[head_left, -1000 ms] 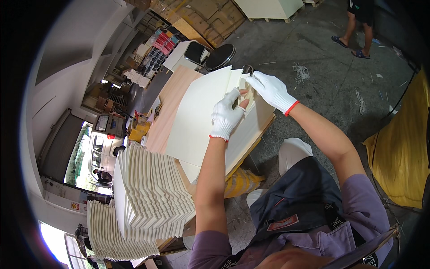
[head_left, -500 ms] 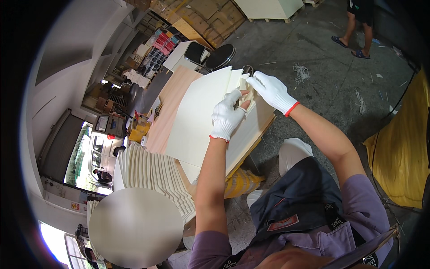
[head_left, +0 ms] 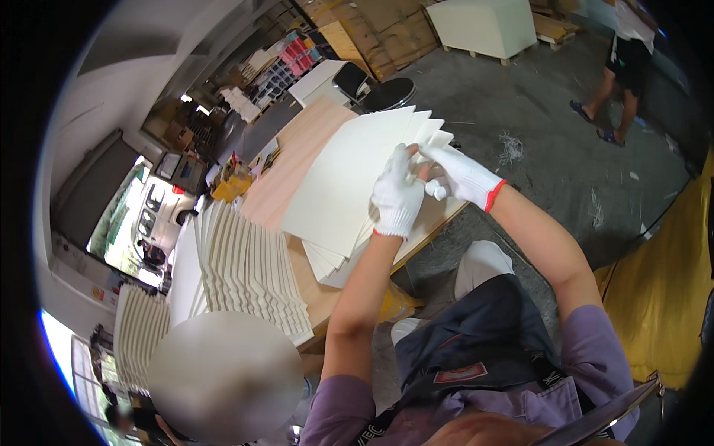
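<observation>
A fanned stack of large white sheets (head_left: 346,182) lies on the wooden table in front of me. My left hand (head_left: 398,197), in a white knit glove with the thumb and a fingertip bare, closes on the stack's right edge. From the right, my gloved right hand (head_left: 462,175) meets it at that same edge, thumb extended and the other fingers curled under. The fingertips of both hands come close together there. Just how many sheets lie between them is hidden by the gloves.
Many more white sheets (head_left: 242,256) stand fanned at the table's left side. Beyond them are the wooden tabletop (head_left: 301,145), a yellow container (head_left: 233,182) with tools and a black chair (head_left: 388,94). A person (head_left: 628,70) stands far right. A blurred round patch covers the lower left.
The stack's far edges are fanned wider apart. My right hand has gone from flat to curled, lower at the edge. My view has shifted, showing more of the standing person.
</observation>
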